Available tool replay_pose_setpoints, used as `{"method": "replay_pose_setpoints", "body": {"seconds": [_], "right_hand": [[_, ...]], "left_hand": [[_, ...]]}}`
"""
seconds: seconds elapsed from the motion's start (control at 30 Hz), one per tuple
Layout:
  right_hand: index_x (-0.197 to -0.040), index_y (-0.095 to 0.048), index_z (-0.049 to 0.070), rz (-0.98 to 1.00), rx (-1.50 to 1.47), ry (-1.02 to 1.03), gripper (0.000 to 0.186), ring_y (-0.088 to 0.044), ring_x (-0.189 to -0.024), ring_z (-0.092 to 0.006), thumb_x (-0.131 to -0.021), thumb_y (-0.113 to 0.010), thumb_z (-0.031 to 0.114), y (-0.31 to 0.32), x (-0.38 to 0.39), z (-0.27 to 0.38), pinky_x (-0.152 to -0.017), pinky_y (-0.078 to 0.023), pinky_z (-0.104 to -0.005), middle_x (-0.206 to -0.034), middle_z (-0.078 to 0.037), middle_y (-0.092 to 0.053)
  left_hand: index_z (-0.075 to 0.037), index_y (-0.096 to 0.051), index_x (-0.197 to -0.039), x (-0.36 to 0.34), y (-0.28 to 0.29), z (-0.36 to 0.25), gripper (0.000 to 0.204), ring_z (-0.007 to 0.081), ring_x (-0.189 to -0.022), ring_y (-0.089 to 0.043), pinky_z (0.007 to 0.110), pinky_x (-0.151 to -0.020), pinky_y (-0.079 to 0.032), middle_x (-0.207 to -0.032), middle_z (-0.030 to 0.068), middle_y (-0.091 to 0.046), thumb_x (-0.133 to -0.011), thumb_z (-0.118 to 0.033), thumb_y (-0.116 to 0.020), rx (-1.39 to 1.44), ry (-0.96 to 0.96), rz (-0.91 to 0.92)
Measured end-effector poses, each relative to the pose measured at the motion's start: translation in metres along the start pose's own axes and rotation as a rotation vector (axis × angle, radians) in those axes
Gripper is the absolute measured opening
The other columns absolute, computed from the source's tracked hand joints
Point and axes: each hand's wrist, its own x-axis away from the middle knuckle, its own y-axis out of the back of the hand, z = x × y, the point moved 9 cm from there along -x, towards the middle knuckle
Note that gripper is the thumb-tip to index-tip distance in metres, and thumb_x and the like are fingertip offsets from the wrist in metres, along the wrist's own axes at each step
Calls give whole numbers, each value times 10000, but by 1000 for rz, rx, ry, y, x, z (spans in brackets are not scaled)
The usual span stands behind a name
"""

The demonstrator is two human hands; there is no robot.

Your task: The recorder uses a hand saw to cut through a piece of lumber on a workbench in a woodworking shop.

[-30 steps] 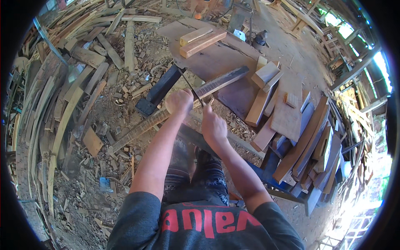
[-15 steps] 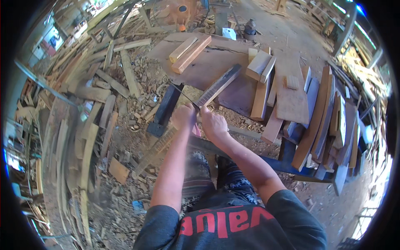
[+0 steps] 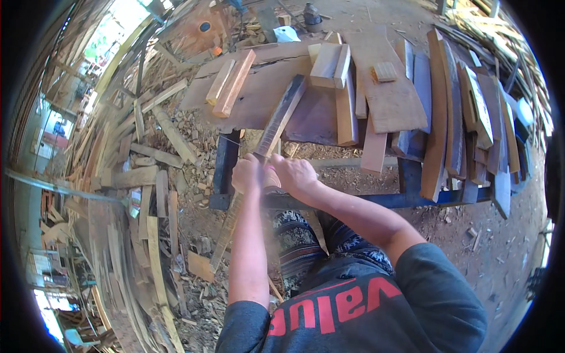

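Observation:
A long narrow wooden strip (image 3: 273, 129), dark at its far end and crossed by many marks, slants from the bench top down past my legs. My left hand (image 3: 246, 174) is closed at the left side of the strip. Close beside it my right hand (image 3: 296, 176) is also closed, its thumb toward the left hand. Between and under the fists a thin dark blade-like tool (image 3: 259, 157) shows across the strip, with a bit of pink near the right hand. Fingers hide most of this tool, and its exact kind cannot be told.
A broad board (image 3: 265, 67) tops the low bench, with two short timbers (image 3: 234, 82) on it. To the right stand several stacked planks (image 3: 438, 117) and a flat board with a small block (image 3: 385, 72). Scrap wood (image 3: 126, 247) and chips cover the ground at left.
The view has turned, so the bench and planks sit farther left and higher. Both hands remain closed together at the strip, and less of the thin dark tool shows.

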Motion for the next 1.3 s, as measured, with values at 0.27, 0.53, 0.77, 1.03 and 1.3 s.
{"method": "replay_pose_setpoints", "body": {"seconds": [0.27, 0.53, 0.77, 1.03, 1.3], "right_hand": [[-1053, -479, 4, -17, -19, -44, 150, -697, -767, -258, -911, -467, 50, 13, 23, -15, -629, -556, -341, -803, -144, -673], [-1061, -499, 34, 62, 36, 37, 157, -702, -782, -245, -914, -467, 79, 22, 44, -20, -581, -556, -348, -855, -137, -688], [-1005, -480, 16, -80, -64, -26, 148, -691, -788, -295, -911, -482, 130, 3, -1, -2, -676, -551, -392, -806, -144, -678], [-1074, -492, 16, 14, 25, -28, 207, -698, -806, -233, -879, -522, 78, 22, 37, -3, -641, -563, -324, -839, -120, -676], [-1066, -497, 22, 63, 11, -29, 201, -697, -815, -238, -872, -531, 60, 15, 50, -21, -650, -562, -333, -858, -137, -679]], "left_hand": [[42, -687, -869, -2, 2, -9, 560, 409, -893, -651, 497, -808, -502, -902, 250, -674, -914, -353, -292, -19, 48, 19], [37, -691, -809, 4, -3, -7, 550, 401, -853, -662, 490, -777, -519, -857, 246, -678, -915, -335, -300, -65, 4, 8], [63, -675, -861, 3, -3, -16, 572, 443, -880, -638, 517, -801, -499, -887, 279, -661, -914, -358, -292, -11, -31, 86], [46, -684, -818, 6, 1, -13, 543, 417, -857, -654, 505, -777, -514, -864, 253, -673, -908, -337, -310, -41, -27, 29], [38, -687, -781, 6, 0, -10, 526, 405, -829, -662, 498, -752, -526, -834, 247, -674, -905, -321, -323, -58, -5, 6]]}}
